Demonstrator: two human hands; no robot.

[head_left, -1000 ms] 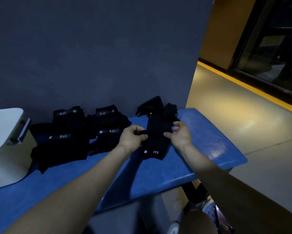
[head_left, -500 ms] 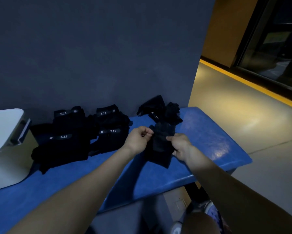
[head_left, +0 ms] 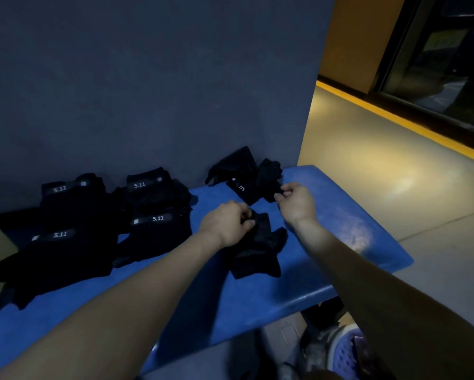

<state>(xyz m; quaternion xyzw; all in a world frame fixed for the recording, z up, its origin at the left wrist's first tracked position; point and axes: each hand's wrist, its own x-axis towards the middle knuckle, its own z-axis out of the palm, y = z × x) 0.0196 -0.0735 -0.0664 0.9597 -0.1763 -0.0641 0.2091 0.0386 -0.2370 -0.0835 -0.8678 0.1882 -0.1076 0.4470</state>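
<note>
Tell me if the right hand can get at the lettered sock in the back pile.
Likely yes: the right hand pinches a neighbouring sock in that pile, and the lettered sock lies uncovered right beside it.

On the table (head_left: pixel 348 231), folded stacks (head_left: pixel 153 215) lie left, before the wall (head_left: pixel 148 78); a loose pile (head_left: pixel 246 174) sits rear right (against that wall), with one bundled sock (head_left: pixel 260 248) just before it, under the left hand (head_left: pixel 227 223).

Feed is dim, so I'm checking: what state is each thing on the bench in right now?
sock bundle: bunched, lying on the bench.
left hand: grips the sock bundle.
loose sock: crumpled, on the bench.
right hand: pinches the loose sock.
labelled stacks: folded, untouched.
</note>
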